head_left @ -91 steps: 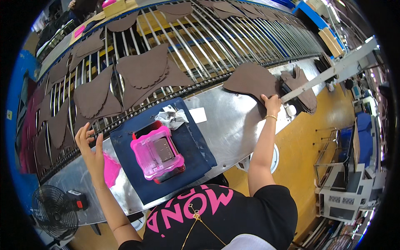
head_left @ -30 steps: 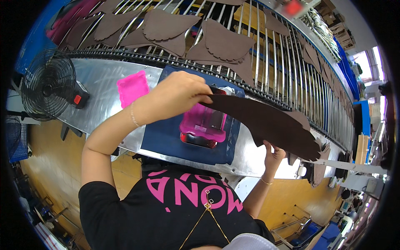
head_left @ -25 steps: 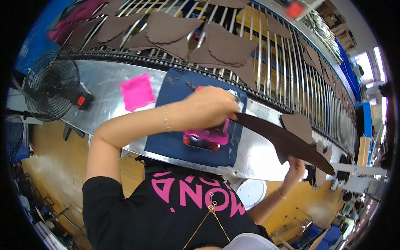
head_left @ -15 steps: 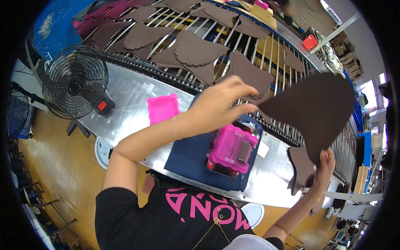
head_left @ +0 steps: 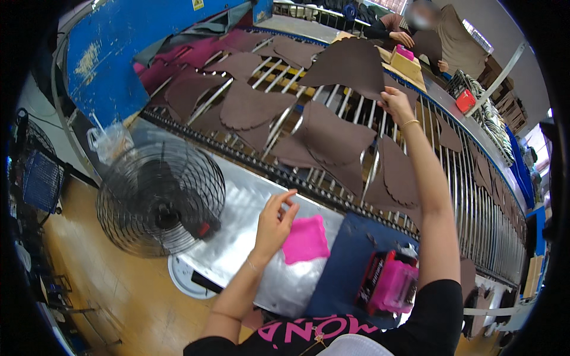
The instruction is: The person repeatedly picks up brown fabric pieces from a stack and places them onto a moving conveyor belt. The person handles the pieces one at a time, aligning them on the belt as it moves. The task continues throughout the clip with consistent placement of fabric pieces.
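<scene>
My right hand [head_left: 396, 105] is stretched far out over the rack of metal bars, its fingers closed on the edge of a dark brown cut fabric piece [head_left: 347, 66]. One long edge of that piece curves, and it hangs above similar brown pieces on the bars. My left hand [head_left: 275, 222] is over the metal table, empty, with thumb and fingers bent a little and apart. Beside it lies a flat pink scalloped tray [head_left: 306, 242]. To the right, a pink container [head_left: 396, 286] sits by a black and red box [head_left: 372, 279] on a dark blue cloth [head_left: 341, 261].
A black fan [head_left: 160, 204] stands at the table's left end. Several brown pieces [head_left: 338, 133] lie across the conveyor bars [head_left: 469, 196]. A blue machine housing [head_left: 107, 59] rises at the far left. Across the conveyor, another person's hand [head_left: 402, 39] is by a brown piece.
My right hand has swung the brown piece from the right to far over the bars. My left hand has drawn back left, away from the piece. The view has shifted left.
</scene>
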